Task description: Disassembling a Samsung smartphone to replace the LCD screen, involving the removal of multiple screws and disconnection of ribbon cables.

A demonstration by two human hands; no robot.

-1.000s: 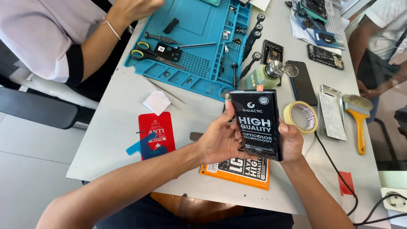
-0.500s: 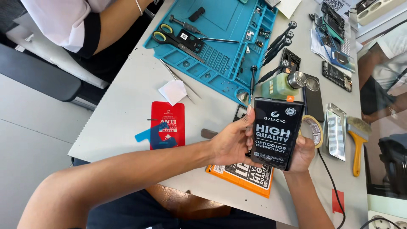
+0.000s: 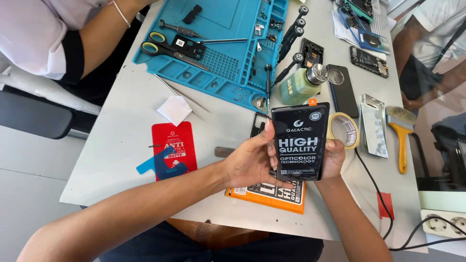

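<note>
I hold a black phone screen panel [image 3: 300, 141] with a printed protective film upright above the white table [image 3: 121, 145]. My left hand [image 3: 250, 160] grips its left edge, thumb along the side. Its right edge rests in my right hand [image 3: 334, 157], fingers wrapped behind. An orange tab sticks out at the panel's top. Under my hands lies an orange and black flat package [image 3: 272, 196]. A black phone frame [image 3: 258, 126] lies partly hidden behind the panel.
A blue repair mat [image 3: 228, 29] with scissors [image 3: 167, 48], screwdrivers [image 3: 291, 34] and small parts lies ahead. A green liquid bottle [image 3: 303, 85], tape roll [image 3: 343, 130], yellow brush [image 3: 401, 136], red card [image 3: 172, 150] and black phone [image 3: 342, 90] surround me. Another person sits at the far left.
The panel stays in both hands and has shifted slightly right and lower in view as my head moved. My grip looks unchanged.
</note>
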